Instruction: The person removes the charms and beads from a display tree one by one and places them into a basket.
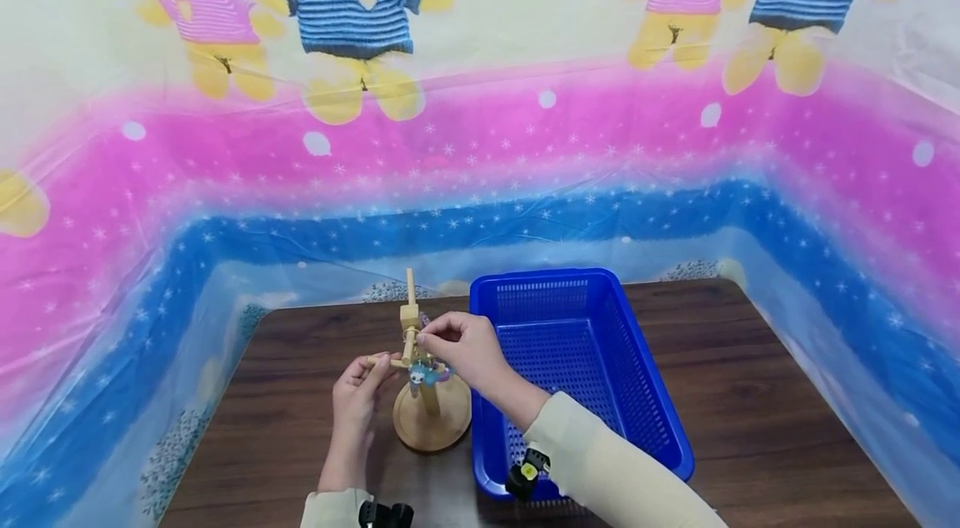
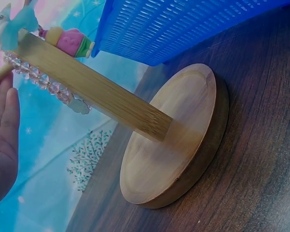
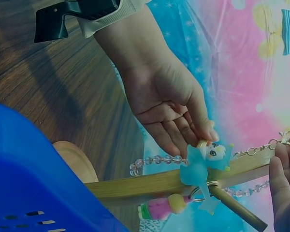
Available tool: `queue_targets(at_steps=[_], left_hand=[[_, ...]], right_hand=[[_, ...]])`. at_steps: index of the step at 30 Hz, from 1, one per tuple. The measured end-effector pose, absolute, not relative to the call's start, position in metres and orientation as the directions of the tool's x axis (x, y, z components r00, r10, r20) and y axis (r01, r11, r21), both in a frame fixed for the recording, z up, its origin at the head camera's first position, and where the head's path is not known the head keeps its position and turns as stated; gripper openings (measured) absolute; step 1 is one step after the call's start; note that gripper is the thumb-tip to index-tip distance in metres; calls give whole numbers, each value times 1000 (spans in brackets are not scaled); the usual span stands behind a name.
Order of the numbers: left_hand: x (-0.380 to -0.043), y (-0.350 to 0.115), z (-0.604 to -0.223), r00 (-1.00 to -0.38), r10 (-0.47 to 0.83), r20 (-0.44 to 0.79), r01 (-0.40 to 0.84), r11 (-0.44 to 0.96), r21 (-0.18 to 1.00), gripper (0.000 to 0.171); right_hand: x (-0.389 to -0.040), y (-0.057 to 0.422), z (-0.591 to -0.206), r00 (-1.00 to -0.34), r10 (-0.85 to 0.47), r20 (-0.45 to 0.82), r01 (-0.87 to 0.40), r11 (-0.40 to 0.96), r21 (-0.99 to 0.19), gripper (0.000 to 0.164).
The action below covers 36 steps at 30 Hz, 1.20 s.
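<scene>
A wooden stand with pegs [image 1: 435, 425] stands upright on a round base [image 2: 183, 140]. My left hand [image 1: 354, 399] pinches the tip of its left-pointing peg [image 1: 384, 361]. Higher up, at the front peg, my right hand [image 1: 474, 351] has thumb and forefinger together on a keychain's metal chain [image 3: 256, 150]; the exact grip is partly hidden. A turquoise figure charm with a white face [image 3: 195, 166] hangs at the post. Beside it are a strand of clear pink beads [image 2: 38, 77] and a pink, yellow and green charm [image 2: 71, 42]; a metal ring [image 3: 205, 190] loops a lower peg.
A blue perforated plastic basket [image 1: 652, 378] stands close to the right of the stand, under my right forearm. Both stand on a dark wood-grain table [image 1: 780, 395]. A printed cloth with bears [image 1: 525, 136] surrounds the table's back and sides.
</scene>
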<state>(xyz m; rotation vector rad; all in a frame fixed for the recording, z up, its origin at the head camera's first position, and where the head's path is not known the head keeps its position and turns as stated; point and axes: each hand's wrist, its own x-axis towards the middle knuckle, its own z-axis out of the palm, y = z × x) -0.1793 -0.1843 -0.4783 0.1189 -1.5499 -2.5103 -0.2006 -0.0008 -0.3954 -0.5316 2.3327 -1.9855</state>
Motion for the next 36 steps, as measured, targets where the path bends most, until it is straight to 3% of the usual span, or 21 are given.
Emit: queue_targets(at_steps=[36], left_hand=[[-180, -182, -478, -959, -284, -10, 98, -361, 927, 23]], right_hand=[[-188, 18, -376, -866, -476, 153, -244, 135, -960, 13]])
